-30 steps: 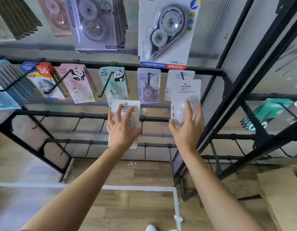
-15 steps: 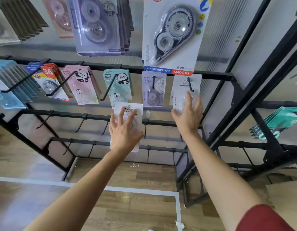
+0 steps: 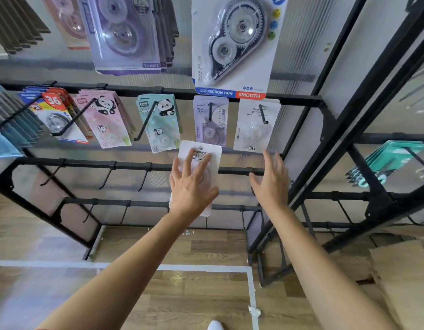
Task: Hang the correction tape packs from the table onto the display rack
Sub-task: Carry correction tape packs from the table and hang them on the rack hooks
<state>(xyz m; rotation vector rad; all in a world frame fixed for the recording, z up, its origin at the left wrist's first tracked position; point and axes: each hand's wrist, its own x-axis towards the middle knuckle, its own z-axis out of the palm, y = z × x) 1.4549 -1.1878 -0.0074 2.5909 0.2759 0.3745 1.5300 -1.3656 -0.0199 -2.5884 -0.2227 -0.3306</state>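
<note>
The left hand [image 3: 192, 189], arm outstretched, holds a white card correction tape pack [image 3: 201, 151] printed "JINUO", fingers fanned over its front; the right hand [image 3: 271, 184] beside it is empty, fingers splayed. Just above those splayed fingertips, untouched, a matching white pack [image 3: 252, 139] marked "36" hangs on a black hook [image 3: 263, 115] of the black metal display rack [image 3: 299, 100], and higher up a large blister pack [image 3: 232, 44] reads "CORRECTION TAPE SMOOTH".

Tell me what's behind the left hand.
A white correction tape pack, held by that left hand; its printed top and lower corner show. The hand covers most of its blister.
</note>
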